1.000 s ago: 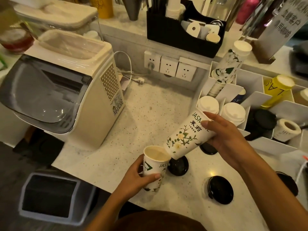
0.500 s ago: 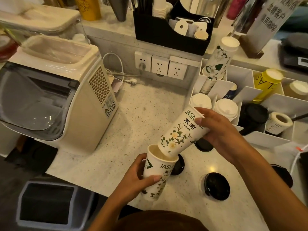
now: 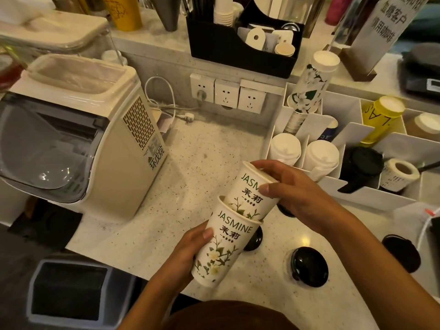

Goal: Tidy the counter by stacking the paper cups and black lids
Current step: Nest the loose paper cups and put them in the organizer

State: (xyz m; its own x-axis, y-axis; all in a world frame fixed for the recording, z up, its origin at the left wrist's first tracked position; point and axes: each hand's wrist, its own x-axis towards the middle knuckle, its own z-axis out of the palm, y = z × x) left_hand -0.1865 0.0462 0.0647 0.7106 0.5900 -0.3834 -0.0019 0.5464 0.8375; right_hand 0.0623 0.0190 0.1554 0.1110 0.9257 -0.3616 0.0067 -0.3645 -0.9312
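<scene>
A speckled counter is seen, a cream machine at left. At lower centre, one cup is gripped by the left hand while a second cup (half nested) is clasped by the right hand; black lids lie nearby.

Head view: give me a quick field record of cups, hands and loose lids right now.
left hand: grip around lower cup, held above counter edge
right hand: grip at rim end of upper cup
nesting: upper cup partly inside lower cup, tilted, not seated
loose black lids: one in the open, one at right, two partly hidden behind cups and right hand
lids stacked: none
</scene>
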